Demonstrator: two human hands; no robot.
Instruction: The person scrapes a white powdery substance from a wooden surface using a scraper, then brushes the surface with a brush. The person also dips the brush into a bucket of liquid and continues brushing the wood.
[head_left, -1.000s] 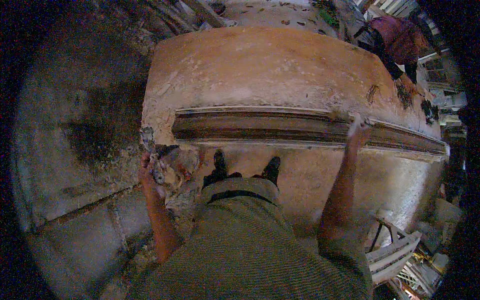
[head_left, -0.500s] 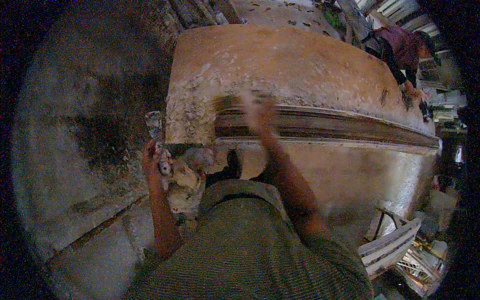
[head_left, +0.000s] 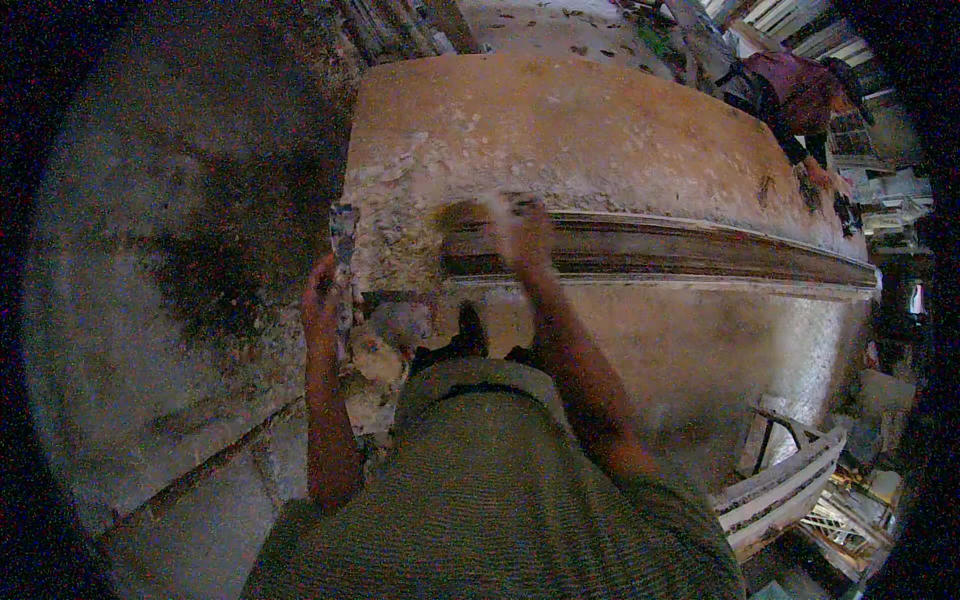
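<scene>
My right hand (head_left: 524,238) is over the left end of a long, dark, grooved wooden moulding (head_left: 640,248) with pale edges. The hand is smeared by motion, and its fingers look closed around a blurred, yellow-brown tool (head_left: 466,214) that I cannot make out. At the left, my left hand (head_left: 321,288) has its fingers curled against a narrow, mottled, pale-and-dark thing (head_left: 344,232), whose kind is unclear. Pale flakes or shavings (head_left: 392,195) lie around the left end of the moulding.
Under the moulding is a broad, tan, scuffed board (head_left: 560,110). Lumpy pale pieces (head_left: 377,357) sit beside my left forearm. A slatted wooden frame (head_left: 785,490) stands at the lower right. Another person (head_left: 800,95) bends over the board's far right side.
My left hand and the mottled thing have shifted slightly to the right and up in the view. The right hand is still blurred over nearly the same spot on the moulding.
</scene>
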